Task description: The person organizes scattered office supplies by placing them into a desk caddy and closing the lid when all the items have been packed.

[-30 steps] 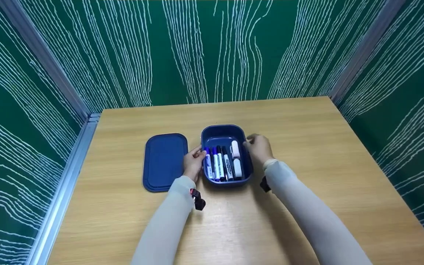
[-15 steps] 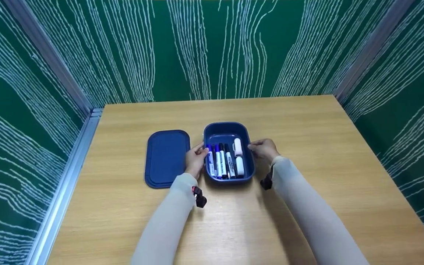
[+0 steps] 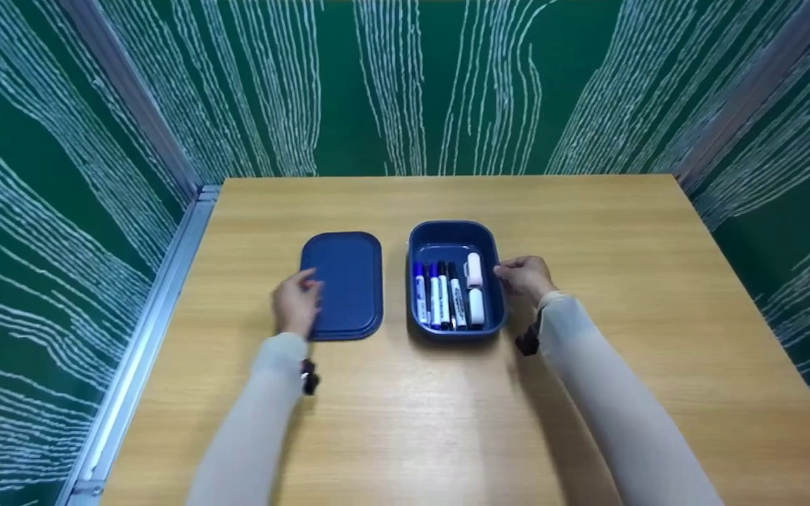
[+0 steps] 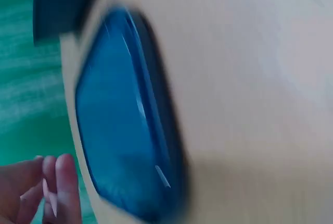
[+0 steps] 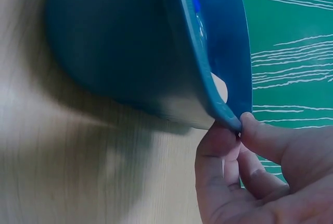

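Observation:
A dark blue plastic box stands on the table holding several whiteboard markers in a row, with two small white items beside them. Thumb and fingers of my right hand pinch the box's right rim, as the right wrist view shows close up. To the left lies the matching blue lid, flat on the table. My left hand hovers at the lid's left edge, fingers loosely bent and nothing between them; in the left wrist view those fingers appear just apart from the lid.
The wooden table is bounded at the back by a green wall with white wavy lines. A metal rail runs along the left side. Black wrist cameras hang at both cuffs.
My left hand has let go of the box's left side and moved left across to the lid's far edge. The right hand keeps to the box's right rim. The head view has shifted slightly.

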A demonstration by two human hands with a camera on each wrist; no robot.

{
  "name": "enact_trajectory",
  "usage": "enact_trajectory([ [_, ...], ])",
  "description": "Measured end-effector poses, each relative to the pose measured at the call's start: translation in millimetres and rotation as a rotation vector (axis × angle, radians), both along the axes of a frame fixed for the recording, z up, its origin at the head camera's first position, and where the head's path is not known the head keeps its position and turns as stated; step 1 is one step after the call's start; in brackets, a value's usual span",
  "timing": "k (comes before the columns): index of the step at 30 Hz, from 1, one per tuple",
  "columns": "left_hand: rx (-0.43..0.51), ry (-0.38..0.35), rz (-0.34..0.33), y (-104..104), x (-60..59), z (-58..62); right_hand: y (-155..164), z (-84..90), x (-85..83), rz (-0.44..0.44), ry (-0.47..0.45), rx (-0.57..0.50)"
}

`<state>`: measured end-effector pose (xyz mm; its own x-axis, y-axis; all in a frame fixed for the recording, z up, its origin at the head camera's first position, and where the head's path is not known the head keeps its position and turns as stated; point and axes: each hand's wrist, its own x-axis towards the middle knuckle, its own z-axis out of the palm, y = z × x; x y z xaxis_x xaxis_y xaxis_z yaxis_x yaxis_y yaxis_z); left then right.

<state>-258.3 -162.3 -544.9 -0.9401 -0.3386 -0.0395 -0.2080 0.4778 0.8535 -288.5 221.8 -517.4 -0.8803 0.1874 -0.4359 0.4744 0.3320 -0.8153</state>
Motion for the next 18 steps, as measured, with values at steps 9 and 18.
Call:
enact_trajectory([
  [9,-0.002,-0.187,0.045,-38,29.1,-14.6,8,0.4,-1.0,0.016,0.008,0.001],
  [18,0.011,-0.241,0.107,-41,38.0,-25.0,-4,8.7,-4.5,0.078,0.082,0.087],
])
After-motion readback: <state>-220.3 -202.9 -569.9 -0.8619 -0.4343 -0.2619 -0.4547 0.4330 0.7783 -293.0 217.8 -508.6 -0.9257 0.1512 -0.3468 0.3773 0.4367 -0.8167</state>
